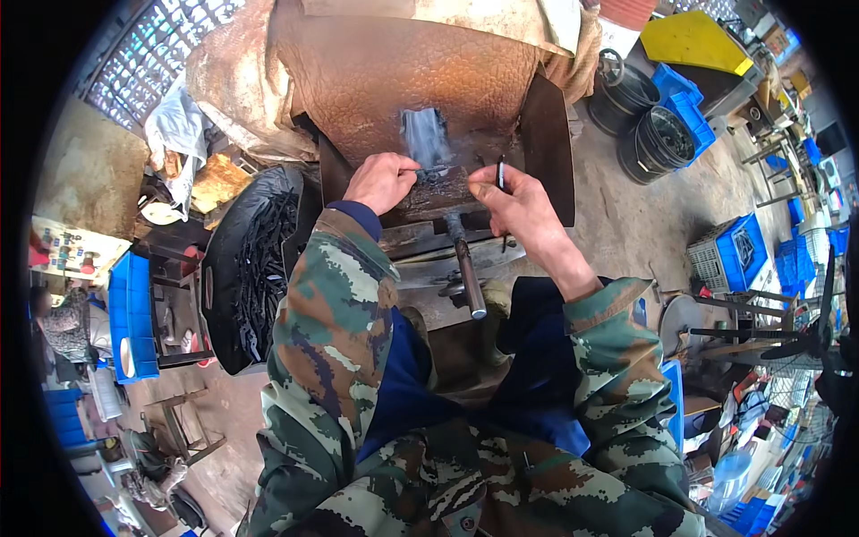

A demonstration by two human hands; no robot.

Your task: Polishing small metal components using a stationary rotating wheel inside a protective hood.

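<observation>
Rusty side plates (548, 143) hem the bench (429, 234); left hand (380, 182) pinches a small metal piece (433, 169), seemingly, right hand (517, 208) grips a dark strip (500, 173).

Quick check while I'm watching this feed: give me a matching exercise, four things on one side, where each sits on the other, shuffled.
Things:
1. left hand
2. right hand
3. black tub of dark metal pieces
4. blue crate

Places:
A. far left, beside the dark stand
B. pinching a small dark piece upright, right of the work spot
C. left of the person's left arm
D. holding a thin piece on the scorched plate

Pairs: 1-D, 2-B, 3-C, 4-A
</observation>
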